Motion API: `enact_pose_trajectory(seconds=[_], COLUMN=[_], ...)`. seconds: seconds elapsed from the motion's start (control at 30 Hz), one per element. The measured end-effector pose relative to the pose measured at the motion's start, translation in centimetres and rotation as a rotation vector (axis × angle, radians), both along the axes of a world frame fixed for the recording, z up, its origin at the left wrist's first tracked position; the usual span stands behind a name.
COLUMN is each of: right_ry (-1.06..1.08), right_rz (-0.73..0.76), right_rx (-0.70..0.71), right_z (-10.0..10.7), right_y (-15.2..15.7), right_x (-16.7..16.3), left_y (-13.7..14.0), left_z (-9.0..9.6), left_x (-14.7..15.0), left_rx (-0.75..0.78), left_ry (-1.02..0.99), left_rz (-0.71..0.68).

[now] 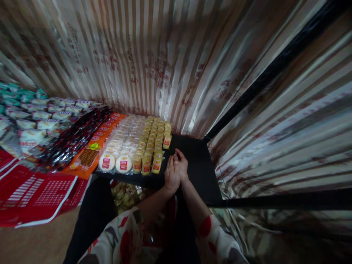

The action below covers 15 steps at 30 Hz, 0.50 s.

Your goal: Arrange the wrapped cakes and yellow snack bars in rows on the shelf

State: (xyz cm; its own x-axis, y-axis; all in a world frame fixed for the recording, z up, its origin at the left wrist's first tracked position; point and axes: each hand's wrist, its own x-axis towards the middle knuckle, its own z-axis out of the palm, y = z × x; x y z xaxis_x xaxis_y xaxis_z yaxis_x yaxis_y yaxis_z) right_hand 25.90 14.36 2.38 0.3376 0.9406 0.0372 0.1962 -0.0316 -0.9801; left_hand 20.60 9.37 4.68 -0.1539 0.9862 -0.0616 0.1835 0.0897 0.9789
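My left hand (172, 175) and my right hand (182, 165) are pressed together over the black tabletop (202, 165), fingers pointing away from me. Their fingers are closed side by side; whatever may be between them is hidden. Just left of them stand rows of small yellow snack packs (156, 163), with one pack (167, 141) at the far end of a row on the right. Beyond these lie rows of round white crackers (123, 164) in clear wrappers.
Further left are an orange snack bag (87, 160), dark shiny packets (74, 137), white packets (48, 124) and green packets (24, 96). A red basket (41, 194) is at lower left. More wrapped snacks (128, 196) lie below the table edge. Black poles (264, 80) and striped sheeting (154, 66) enclose the table.
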Motion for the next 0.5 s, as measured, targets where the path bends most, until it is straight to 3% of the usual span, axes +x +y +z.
enact_pose_trajectory(seconds=[0.07,0.2,0.37,0.43,0.5], right_ry=[0.051,-0.055,-0.26,-0.309,-0.345], right_rz=[-0.03,-0.025,0.158,0.243,0.31], right_rx=[-0.033,0.067,0.159,0.079,-0.051], right_z=[0.2,0.6,0.1,-1.0,-2.6], right_y=[-2.6,-9.0,-16.6,-18.5,-19.7], right_x=[-0.4,-1.4,-2.0,-2.0,-1.9], left_y=[-2.5,-8.6,-14.4,-15.4,-16.3], left_z=[0.3,0.5,-0.3,0.6,3.2], left_x=[-0.6,-3.5,-8.5,-10.3,-12.0], left_rx=[0.022,0.124,0.115,0.028,0.001], left_ry=[0.027,0.064,0.073,0.103,0.014], left_rz=[-0.036,-0.133,-0.259,-0.187,-0.262])
